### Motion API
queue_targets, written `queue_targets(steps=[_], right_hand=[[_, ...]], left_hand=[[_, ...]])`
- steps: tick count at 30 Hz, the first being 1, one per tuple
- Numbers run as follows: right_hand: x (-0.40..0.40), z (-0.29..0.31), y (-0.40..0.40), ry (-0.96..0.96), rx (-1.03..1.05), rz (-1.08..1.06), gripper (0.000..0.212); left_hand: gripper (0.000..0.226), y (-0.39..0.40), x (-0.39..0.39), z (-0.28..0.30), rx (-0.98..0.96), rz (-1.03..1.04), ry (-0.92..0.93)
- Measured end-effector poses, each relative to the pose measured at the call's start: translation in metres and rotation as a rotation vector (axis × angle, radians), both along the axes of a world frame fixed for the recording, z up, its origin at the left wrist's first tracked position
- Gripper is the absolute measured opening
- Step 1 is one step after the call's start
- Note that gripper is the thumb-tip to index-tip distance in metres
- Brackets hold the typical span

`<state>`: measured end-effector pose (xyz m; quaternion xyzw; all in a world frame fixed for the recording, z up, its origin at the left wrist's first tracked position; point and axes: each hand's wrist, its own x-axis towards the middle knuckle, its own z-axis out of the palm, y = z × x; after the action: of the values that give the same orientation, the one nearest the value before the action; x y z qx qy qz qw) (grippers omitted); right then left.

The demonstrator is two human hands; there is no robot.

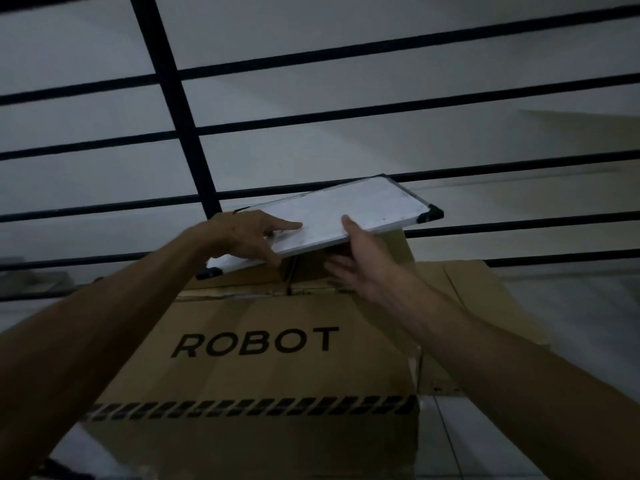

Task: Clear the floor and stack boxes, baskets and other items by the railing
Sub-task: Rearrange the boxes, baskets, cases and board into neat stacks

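Note:
A small whiteboard [349, 211] with black corner caps lies tilted on top of the cardboard boxes by the black railing [194, 133]. My left hand [249, 237] grips its near left edge, index finger stretched flat on the white surface. My right hand [360, 261] holds the near right edge, thumb on top and fingers spread underneath. Below sits a large cardboard box [277, 368] printed "ROBOT" with a hazard-stripe band.
A second cardboard box [485, 299] stands to the right behind the big one, and a smaller box [405, 247] props the board up. Pale tiled floor [485, 438] shows at the lower right. The light is dim.

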<state>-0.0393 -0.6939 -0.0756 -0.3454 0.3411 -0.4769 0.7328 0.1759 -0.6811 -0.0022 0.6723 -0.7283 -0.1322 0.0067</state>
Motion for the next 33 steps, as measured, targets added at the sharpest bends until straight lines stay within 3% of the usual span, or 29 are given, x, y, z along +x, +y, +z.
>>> queue_targets(steps=[5,7,11,14,18,20,23,33], right_hand=[[-0.042,0.000,-0.024,-0.166,0.008,-0.320,0.050],[-0.055,0.003,-0.028,-0.173,0.012,-0.366,0.050],[-0.068,0.002,-0.030,-0.077,0.069,-0.311,0.034],[-0.072,-0.004,-0.032,0.026,0.073,-0.290,0.011],[-0.075,-0.003,-0.031,0.118,0.018,-0.229,0.015],[-0.076,-0.002,-0.031,0.145,0.006,-0.170,0.021],[-0.074,-0.001,-0.032,0.170,-0.007,-0.121,0.021],[-0.053,-0.002,-0.033,0.135,-0.033,-0.098,0.012]], left_hand=[[0.074,0.004,0.031,0.001,-0.056,0.068,0.209],[0.069,0.004,0.040,0.000,-0.044,0.075,0.194],[0.072,0.003,0.051,-0.012,0.014,0.128,0.125],[0.103,0.008,0.053,-0.011,0.065,0.168,0.141],[0.109,0.005,0.067,-0.017,-0.075,0.344,0.061],[0.104,0.000,0.079,-0.023,-0.163,0.577,0.149],[0.097,0.003,0.093,-0.037,-0.137,0.808,0.267],[0.091,0.000,0.118,-0.046,-0.124,0.738,0.469]])
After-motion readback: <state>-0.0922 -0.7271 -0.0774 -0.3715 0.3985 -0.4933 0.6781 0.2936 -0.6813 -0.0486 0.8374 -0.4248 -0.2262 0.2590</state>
